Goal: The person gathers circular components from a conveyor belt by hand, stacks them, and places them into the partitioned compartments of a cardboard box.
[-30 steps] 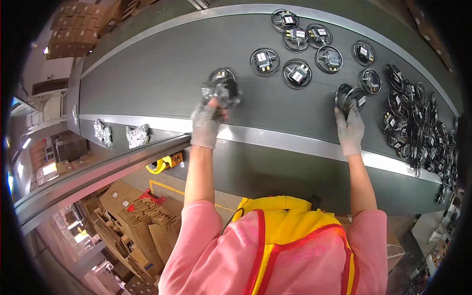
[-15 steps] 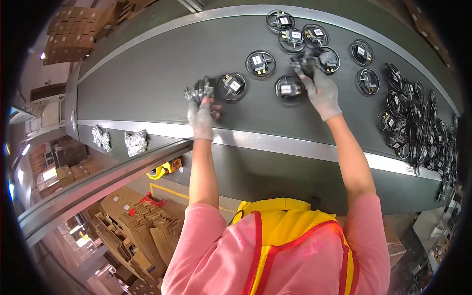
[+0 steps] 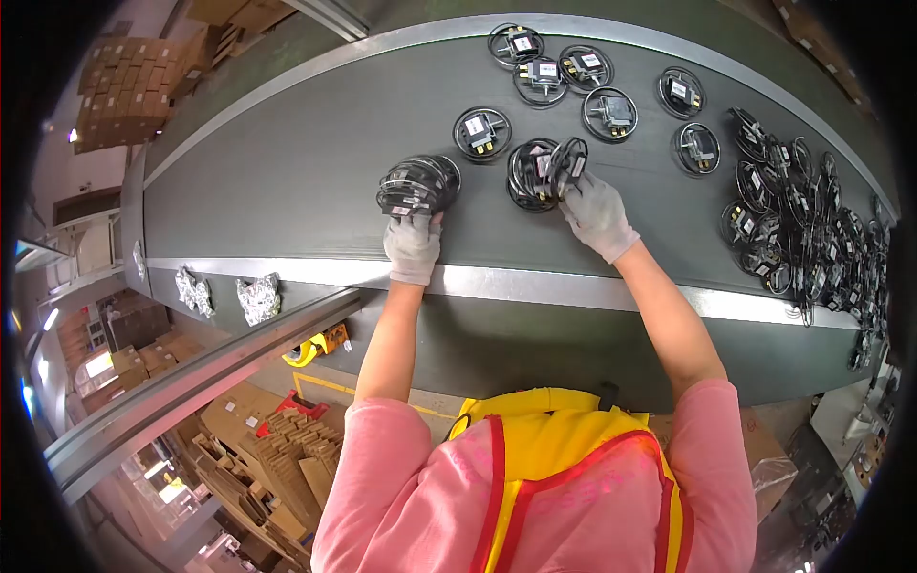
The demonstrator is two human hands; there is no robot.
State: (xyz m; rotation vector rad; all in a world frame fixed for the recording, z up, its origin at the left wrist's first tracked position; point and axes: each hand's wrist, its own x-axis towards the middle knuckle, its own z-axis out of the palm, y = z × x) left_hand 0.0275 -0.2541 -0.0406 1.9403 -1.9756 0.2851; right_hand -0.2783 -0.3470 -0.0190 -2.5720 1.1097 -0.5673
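My left hand (image 3: 413, 246), in a pale glove, is closed around a bundle of coiled-cable adapters (image 3: 418, 184), black with labels, low over the conveyor belt. My right hand (image 3: 599, 218), gloved likewise, grips one coiled-cable adapter (image 3: 571, 164) tilted on edge. Just left of it and partly overlapped lies another coiled adapter (image 3: 531, 176). Beyond the hands, a single adapter (image 3: 482, 133) with brass-coloured prongs rests flat on the belt. Another single adapter (image 3: 609, 114) lies past my right hand.
A dense heap of adapters (image 3: 812, 220) covers the belt's right end. Several more lie near the far rail (image 3: 458, 30). The near metal rail (image 3: 535, 285) runs below my forearms. Crumpled clear plastic bags (image 3: 258, 299) hang at left. A metal beam (image 3: 205, 387) crosses lower left.
My left hand has brought its bundle down over the adapter beside it. My right hand has moved left and down to the adapter near the belt's middle. The view has shifted slightly.
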